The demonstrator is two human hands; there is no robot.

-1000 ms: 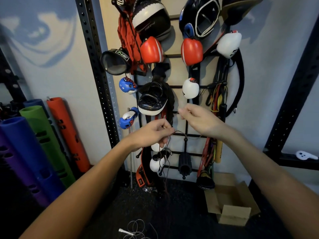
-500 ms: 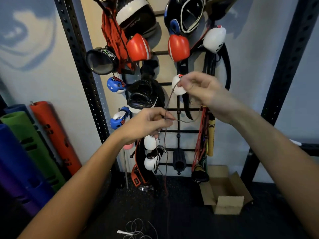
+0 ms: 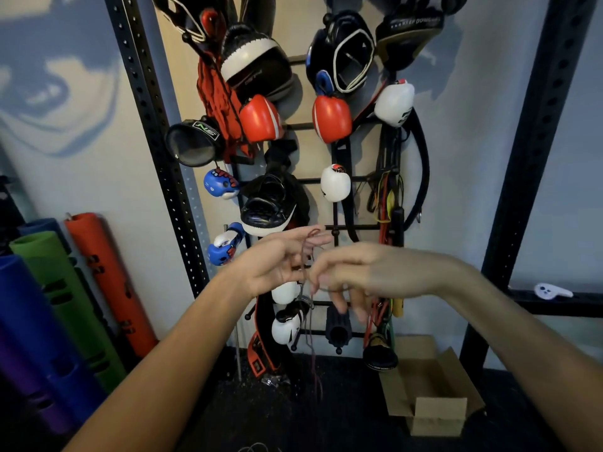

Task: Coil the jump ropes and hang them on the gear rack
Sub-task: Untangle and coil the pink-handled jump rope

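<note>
One jump rope (image 3: pixel 304 259) hangs vertical off left hand (image 3: pixel 277 265), looped over its straight fingers (image 3: pixel 321 238); right hand (image 3: pixel 375 272) just beside, blurred, can't tell grasp; gear rack (image 3: pixel 359 227) behind.

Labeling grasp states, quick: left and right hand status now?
Left hand: open, jump rope looped over straight fingers.
Right hand: blurred, fingers curled near it; cannot tell.

jump rope (image 3: pixel 305 256) draped over L hand (image 3: pixel 277 264), R hand (image 3: pixel 375 272) pinching it
</note>
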